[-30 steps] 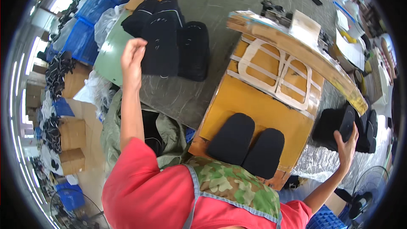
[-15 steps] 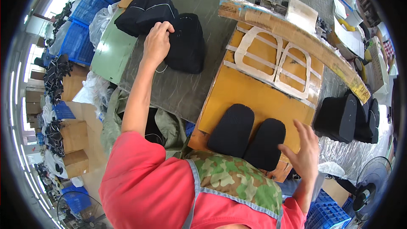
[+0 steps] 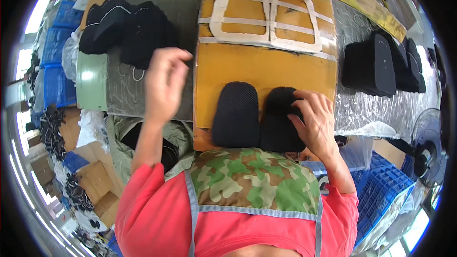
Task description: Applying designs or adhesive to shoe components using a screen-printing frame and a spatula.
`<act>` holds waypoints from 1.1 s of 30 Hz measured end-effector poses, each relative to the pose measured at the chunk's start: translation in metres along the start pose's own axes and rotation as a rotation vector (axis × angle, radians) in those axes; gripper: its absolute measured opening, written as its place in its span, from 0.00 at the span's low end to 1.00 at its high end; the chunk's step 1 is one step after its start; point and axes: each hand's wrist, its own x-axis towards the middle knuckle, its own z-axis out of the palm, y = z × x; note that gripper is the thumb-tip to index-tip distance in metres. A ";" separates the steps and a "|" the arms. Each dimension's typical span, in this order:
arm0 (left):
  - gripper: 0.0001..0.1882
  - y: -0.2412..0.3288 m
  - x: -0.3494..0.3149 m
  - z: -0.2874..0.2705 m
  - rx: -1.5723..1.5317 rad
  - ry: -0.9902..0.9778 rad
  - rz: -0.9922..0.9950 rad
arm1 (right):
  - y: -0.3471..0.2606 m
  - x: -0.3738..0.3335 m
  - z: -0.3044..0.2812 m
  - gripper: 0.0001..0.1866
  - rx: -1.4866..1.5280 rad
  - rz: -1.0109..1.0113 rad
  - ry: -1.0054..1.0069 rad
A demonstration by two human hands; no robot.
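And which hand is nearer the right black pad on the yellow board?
Right: the right hand is over the black pad, at its right side; the left hand is farther left.

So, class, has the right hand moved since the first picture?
Yes: against the yellow board, the right hand went left, from the black stack to the right black pad.

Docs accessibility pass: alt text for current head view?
A person's right hand touches the right of two black pads side by side on a yellow board; the left hand, blurred, is left of it. Pale frames lie at the board's far end; black stacks flank it.
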 end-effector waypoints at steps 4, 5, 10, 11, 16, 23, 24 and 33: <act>0.21 0.020 -0.030 0.056 0.034 -0.337 0.132 | 0.026 0.007 0.005 0.10 0.150 0.040 -0.028; 0.25 0.020 -0.037 0.064 0.091 -0.374 0.135 | 0.034 0.019 0.001 0.08 0.249 0.099 0.013; 0.33 0.024 -0.045 0.081 0.212 -0.390 0.144 | 0.125 0.116 0.004 0.09 0.096 0.170 0.190; 0.34 0.027 -0.046 0.081 0.241 -0.366 0.130 | 0.140 0.135 0.009 0.11 0.072 0.162 0.223; 0.26 0.029 -0.047 0.080 0.252 -0.338 0.095 | 0.165 0.182 0.041 0.16 -0.179 0.061 0.382; 0.15 0.022 -0.052 0.082 0.350 -0.214 0.282 | 0.143 0.175 0.071 0.31 -0.228 -0.058 0.262; 0.12 0.018 -0.055 0.084 0.317 -0.182 0.305 | 0.142 0.173 0.072 0.34 -0.218 -0.061 0.220; 0.15 0.022 -0.034 0.062 -0.197 -0.233 0.009 | 0.147 0.180 0.073 0.34 -0.182 -0.043 0.234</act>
